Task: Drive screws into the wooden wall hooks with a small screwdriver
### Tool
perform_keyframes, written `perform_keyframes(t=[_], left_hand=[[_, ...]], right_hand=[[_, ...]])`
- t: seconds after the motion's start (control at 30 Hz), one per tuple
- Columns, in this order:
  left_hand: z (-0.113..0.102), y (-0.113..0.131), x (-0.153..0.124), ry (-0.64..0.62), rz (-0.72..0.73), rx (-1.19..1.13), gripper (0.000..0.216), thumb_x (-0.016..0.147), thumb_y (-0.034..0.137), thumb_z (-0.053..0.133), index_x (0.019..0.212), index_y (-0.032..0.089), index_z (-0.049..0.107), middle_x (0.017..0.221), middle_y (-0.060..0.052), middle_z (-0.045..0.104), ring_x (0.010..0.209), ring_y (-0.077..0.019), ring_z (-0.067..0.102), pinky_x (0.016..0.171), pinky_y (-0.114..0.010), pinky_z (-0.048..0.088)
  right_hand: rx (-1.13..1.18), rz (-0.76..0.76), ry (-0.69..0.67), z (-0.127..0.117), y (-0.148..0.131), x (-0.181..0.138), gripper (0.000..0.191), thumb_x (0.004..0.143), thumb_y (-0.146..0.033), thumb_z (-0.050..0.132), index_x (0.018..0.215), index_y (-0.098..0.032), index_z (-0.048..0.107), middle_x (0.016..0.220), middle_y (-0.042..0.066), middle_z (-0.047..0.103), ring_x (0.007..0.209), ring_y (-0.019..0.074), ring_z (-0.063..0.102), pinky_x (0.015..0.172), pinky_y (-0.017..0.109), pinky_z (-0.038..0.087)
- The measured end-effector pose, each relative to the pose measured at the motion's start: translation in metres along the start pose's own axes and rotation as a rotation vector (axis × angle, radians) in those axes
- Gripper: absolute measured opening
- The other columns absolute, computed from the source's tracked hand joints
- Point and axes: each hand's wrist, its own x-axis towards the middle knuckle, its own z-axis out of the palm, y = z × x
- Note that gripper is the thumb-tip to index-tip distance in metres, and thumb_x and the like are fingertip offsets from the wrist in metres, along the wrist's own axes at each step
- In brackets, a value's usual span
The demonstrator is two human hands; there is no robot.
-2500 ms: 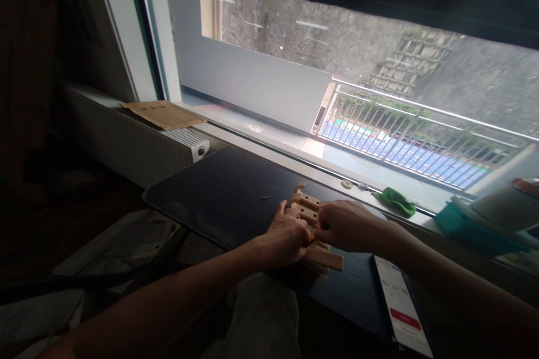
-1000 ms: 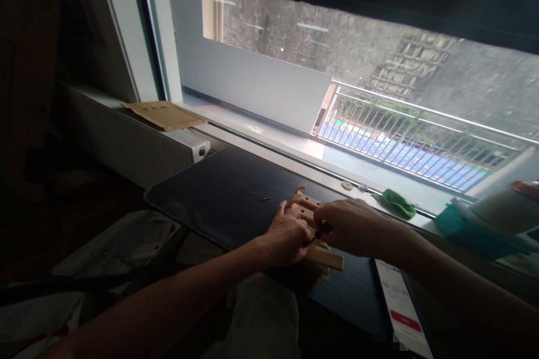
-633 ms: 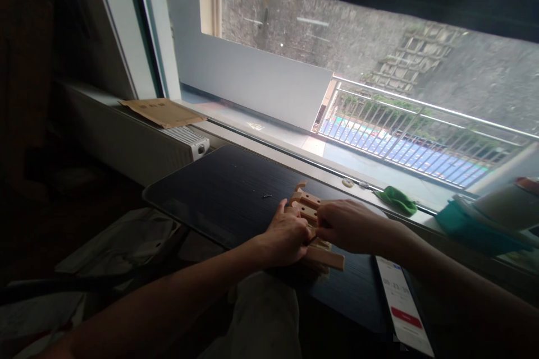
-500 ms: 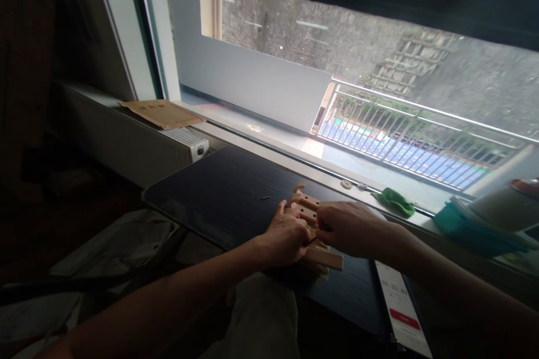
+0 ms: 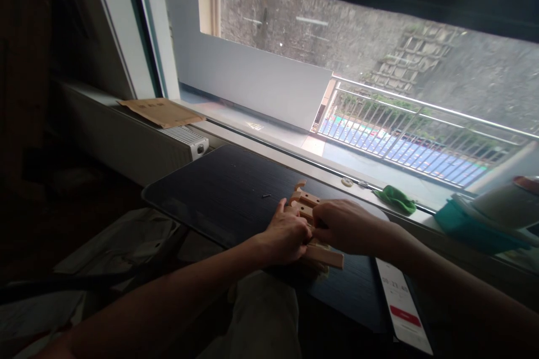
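Note:
A light wooden assembly of slats (image 5: 306,200) lies on a dark table top (image 5: 227,190) by the window. My left hand (image 5: 286,235) rests on its near side with fingers curled, holding it down. My right hand (image 5: 343,227) is closed in a pinch over the middle of the wood; what it pinches is hidden by the fingers. A wooden slat end (image 5: 328,258) sticks out below both hands. The two hands touch each other over the piece.
A small dark screw (image 5: 266,196) lies on the table left of the wood. A phone with a timer screen (image 5: 400,305) lies at the right edge. A green cloth (image 5: 396,199), teal container (image 5: 471,224) and brown envelope (image 5: 162,112) sit along the sill.
My right hand has shifted slightly left over the wood; a small dark tool seen in its fingers a second ago is now hidden. My left hand has stayed in place.

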Motion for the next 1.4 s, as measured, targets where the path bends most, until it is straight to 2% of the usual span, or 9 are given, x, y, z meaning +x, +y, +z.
perform_keyframes(t=[0.1, 0.17, 0.27, 0.4, 0.5, 0.6, 0.8, 1.13, 1.4], left_hand=[[0.0, 0.0, 0.0, 0.006, 0.007, 0.001, 0.009, 0.075, 0.025, 0.061, 0.075, 0.023, 0.07, 0.083, -0.005, 0.066, 0.107, -0.031, 0.046, 0.1, -0.066, 0.011], [0.001, 0.0, 0.0, 0.011, 0.011, 0.011, 0.01, 0.075, 0.026, 0.061, 0.073, 0.022, 0.07, 0.08, -0.005, 0.065, 0.106, -0.0308, 0.047, 0.1, -0.066, 0.012], [0.002, -0.001, 0.002, 0.015, 0.002, 0.028, 0.011, 0.075, 0.026, 0.061, 0.069, 0.021, 0.07, 0.078, -0.004, 0.065, 0.106, -0.0309, 0.046, 0.1, -0.066, 0.013], [0.003, -0.001, 0.003, 0.023, -0.022, 0.05, 0.012, 0.074, 0.026, 0.062, 0.068, 0.021, 0.071, 0.08, -0.006, 0.065, 0.111, -0.0321, 0.044, 0.101, -0.063, 0.016], [0.002, 0.0, 0.002, 0.009, -0.022, 0.043, 0.01, 0.074, 0.024, 0.062, 0.07, 0.022, 0.071, 0.083, -0.006, 0.066, 0.111, -0.032, 0.044, 0.101, -0.063, 0.016], [0.0, -0.001, 0.001, -0.008, -0.012, 0.011, 0.01, 0.075, 0.026, 0.061, 0.074, 0.023, 0.07, 0.085, -0.005, 0.066, 0.113, -0.0317, 0.043, 0.102, -0.064, 0.013], [-0.002, -0.002, -0.001, -0.037, 0.018, -0.007, 0.006, 0.069, 0.024, 0.064, 0.072, 0.022, 0.068, 0.086, -0.004, 0.065, 0.114, -0.0324, 0.041, 0.101, -0.065, 0.012], [0.0, -0.005, -0.002, -0.048, 0.043, -0.001, 0.005, 0.07, 0.022, 0.062, 0.073, 0.022, 0.067, 0.088, -0.002, 0.066, 0.113, -0.0325, 0.041, 0.1, -0.067, 0.009], [-0.002, -0.005, 0.0, -0.088, 0.046, 0.023, 0.01, 0.071, 0.03, 0.065, 0.075, 0.022, 0.068, 0.086, -0.004, 0.066, 0.114, -0.0335, 0.041, 0.1, -0.066, 0.012]], right_hand=[[0.04, 0.083, -0.006, 0.0, 0.005, -0.002, 0.028, 0.084, -0.036, 0.046, 0.073, -0.018, 0.065, 0.069, 0.003, 0.063, 0.058, 0.0118, 0.05, 0.052, 0.025, 0.027], [0.024, 0.084, -0.001, -0.005, 0.004, -0.004, 0.025, 0.082, -0.037, 0.05, 0.076, -0.019, 0.066, 0.071, 0.003, 0.065, 0.061, 0.0136, 0.053, 0.052, 0.026, 0.027], [-0.041, 0.018, -0.026, -0.015, -0.007, -0.006, 0.012, 0.077, -0.024, 0.057, 0.08, -0.021, 0.068, 0.079, 0.004, 0.068, 0.072, 0.0175, 0.059, 0.055, 0.027, 0.029], [-0.095, -0.092, -0.08, -0.019, -0.018, -0.004, 0.016, 0.079, -0.011, 0.054, 0.081, -0.018, 0.069, 0.086, 0.006, 0.068, 0.079, 0.0177, 0.06, 0.061, 0.026, 0.033], [-0.042, -0.158, -0.03, -0.012, -0.014, -0.001, 0.015, 0.079, -0.012, 0.053, 0.078, -0.017, 0.067, 0.084, 0.006, 0.067, 0.077, 0.0162, 0.059, 0.063, 0.026, 0.035], [0.024, -0.113, 0.041, -0.002, -0.003, 0.001, 0.016, 0.081, -0.019, 0.052, 0.071, -0.018, 0.063, 0.073, 0.003, 0.064, 0.067, 0.0137, 0.055, 0.058, 0.026, 0.032], [0.114, 0.07, 0.001, 0.003, 0.008, 0.001, 0.024, 0.081, -0.033, 0.048, 0.071, -0.018, 0.064, 0.065, 0.002, 0.058, 0.056, 0.0112, 0.046, 0.053, 0.026, 0.027], [0.176, -0.006, 0.091, 0.01, 0.013, -0.004, 0.022, 0.08, -0.031, 0.049, 0.065, -0.019, 0.059, 0.065, 0.002, 0.058, 0.056, 0.0117, 0.044, 0.054, 0.027, 0.026], [0.27, 0.051, 0.097, 0.017, 0.019, -0.005, 0.021, 0.078, -0.033, 0.051, 0.065, -0.018, 0.059, 0.064, 0.0, 0.06, 0.056, 0.0103, 0.046, 0.053, 0.025, 0.027]])
